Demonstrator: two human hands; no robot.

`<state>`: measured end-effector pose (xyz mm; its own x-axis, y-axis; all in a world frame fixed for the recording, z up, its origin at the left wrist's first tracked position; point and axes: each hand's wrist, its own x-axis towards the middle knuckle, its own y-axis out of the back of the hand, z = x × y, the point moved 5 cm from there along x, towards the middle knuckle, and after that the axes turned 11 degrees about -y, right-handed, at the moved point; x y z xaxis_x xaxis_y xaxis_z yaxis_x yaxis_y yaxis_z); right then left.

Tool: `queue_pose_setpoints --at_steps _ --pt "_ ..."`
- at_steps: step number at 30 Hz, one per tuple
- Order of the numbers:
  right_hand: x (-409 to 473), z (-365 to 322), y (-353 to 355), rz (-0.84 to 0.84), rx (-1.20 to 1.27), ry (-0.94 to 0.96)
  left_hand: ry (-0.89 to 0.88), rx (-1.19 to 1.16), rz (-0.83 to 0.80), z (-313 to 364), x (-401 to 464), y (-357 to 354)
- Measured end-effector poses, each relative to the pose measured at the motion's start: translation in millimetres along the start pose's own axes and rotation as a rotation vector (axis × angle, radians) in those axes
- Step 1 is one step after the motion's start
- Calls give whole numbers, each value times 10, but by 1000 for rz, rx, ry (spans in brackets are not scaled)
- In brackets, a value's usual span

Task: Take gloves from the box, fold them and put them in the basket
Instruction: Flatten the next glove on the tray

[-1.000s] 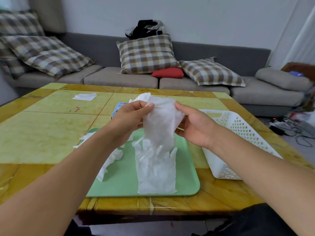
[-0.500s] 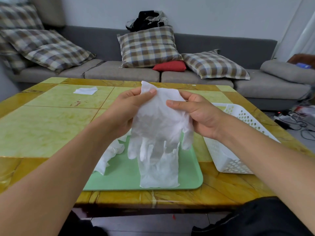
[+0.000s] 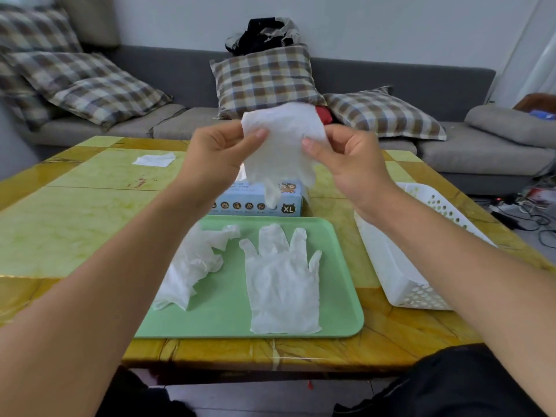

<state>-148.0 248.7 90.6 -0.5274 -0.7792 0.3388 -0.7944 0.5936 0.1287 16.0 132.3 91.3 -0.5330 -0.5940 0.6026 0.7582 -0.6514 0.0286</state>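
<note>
Head view: left of the tray (image 3: 346,296), a crumpled glove (image 3: 192,266) waits; the left hand (image 3: 213,158) and right hand (image 3: 349,164) pinch a glove (image 3: 282,145), now lifted higher above the tray, off the flat glove (image 3: 282,281). Folding hasn't begun. Basket (image 3: 400,281) sits right.

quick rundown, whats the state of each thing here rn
left hand: pinches held glove's edge
right hand: pinches the other edge
held glove: in the air, fingers hanging down
flat glove: spread on tray
crumpled glove: bunched on tray
tray: on table
box: behind tray
basket: beside tray, inside hidden
</note>
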Motion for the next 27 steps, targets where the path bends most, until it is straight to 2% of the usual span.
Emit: queue_pose_setpoints --at_steps 2,5,9,11,15,19,20,22,25,27 --pt "-69 83 -17 -70 -52 -5 30 70 -59 -52 -107 35" --pt "-199 514 -112 -229 -297 -158 139 361 -210 -339 -408 64" --pt "-394 914 -215 -501 -658 -260 254 524 -644 -669 -741 -2" --pt "-456 936 -231 -579 -813 -272 288 588 -777 -757 -841 -12" --pt "-547 846 -262 -686 -972 -254 237 646 -795 -743 -892 -29" --pt "-574 537 -255 -647 -1006 -136 61 735 -852 -655 -868 -151" --pt "-556 463 -222 -592 -989 -120 22 767 -817 -631 -849 -180" --pt "-501 357 -137 -438 -808 -168 28 715 -604 -534 -766 -209" --pt "-453 230 -78 -268 -243 -352 284 196 -169 -366 -602 -171" --pt "-436 129 -80 -204 25 -411 325 0 -22 -218 -474 -135"
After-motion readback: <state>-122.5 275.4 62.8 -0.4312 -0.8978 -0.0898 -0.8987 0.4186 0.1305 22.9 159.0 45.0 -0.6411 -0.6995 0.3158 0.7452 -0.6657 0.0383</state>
